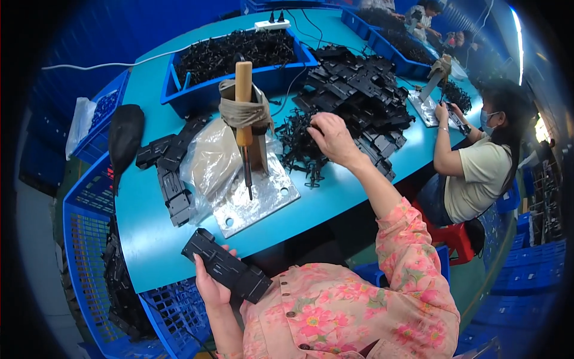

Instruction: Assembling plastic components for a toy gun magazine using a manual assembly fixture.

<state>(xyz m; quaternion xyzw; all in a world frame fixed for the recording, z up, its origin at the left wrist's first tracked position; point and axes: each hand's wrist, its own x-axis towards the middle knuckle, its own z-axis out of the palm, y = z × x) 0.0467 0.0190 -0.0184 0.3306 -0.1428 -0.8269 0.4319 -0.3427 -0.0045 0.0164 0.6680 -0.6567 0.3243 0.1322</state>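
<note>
Near the table's front edge, my left hand (pixel 210 286) grips a long black plastic housing (pixel 227 267), tilted, with ribs and slots on its upper face. My right hand (pixel 333 139) reaches over a heap of small black branched plastic parts (pixel 293 140). Its fingers are bent and drawn together at the heap; whatever lies between the fingertips is hidden. Between my hands stands a soldering iron (pixel 243 99) with a wooden handle, its tip pointing down. Cloth strips (pixel 227 106) bind it to an upright on a shiny metal plate (pixel 263 206).
Black housings are piled (pixel 359 90) behind my right hand; several others (pixel 173 191) lie left of a clear plastic bag (pixel 209 155). A blue bin (pixel 170 90) of small parts stands behind. Blue crates (pixel 89 209) flank the table's left. At right, a seated co-worker (pixel 484 161) handles parts.
</note>
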